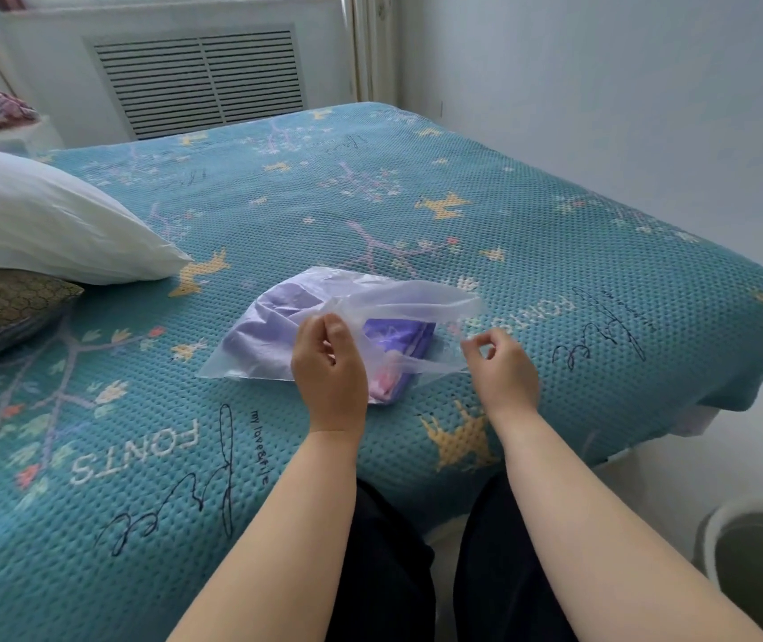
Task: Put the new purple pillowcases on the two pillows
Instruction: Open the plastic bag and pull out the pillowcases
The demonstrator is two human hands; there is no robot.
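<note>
My forearms reach out from just under the camera over my dark-trousered knees, and past them spreads the bed under its teal waffle bedspread with stars and "FONTS" lettering. At its left edge a bare white pillow lies on top of a second pillow in an olive patterned cover; neither wears purple yet. In the middle of the bed, just ahead of my hands, sits the clear plastic bag with the folded purple pillowcases inside, something pink showing at the near end. My left hand has its grip pinched together on the upper film of the bag's mouth; my right hand has thumb and forefinger closed on the opposite flap, the two held apart so the opening gapes toward me. I judge this the very first step: unpacking. Next I should let one hand go, reach into the mouth and draw the cloth out while the other holds the thin, slippery film steady, then shake one case open beside the white pillow.
</note>
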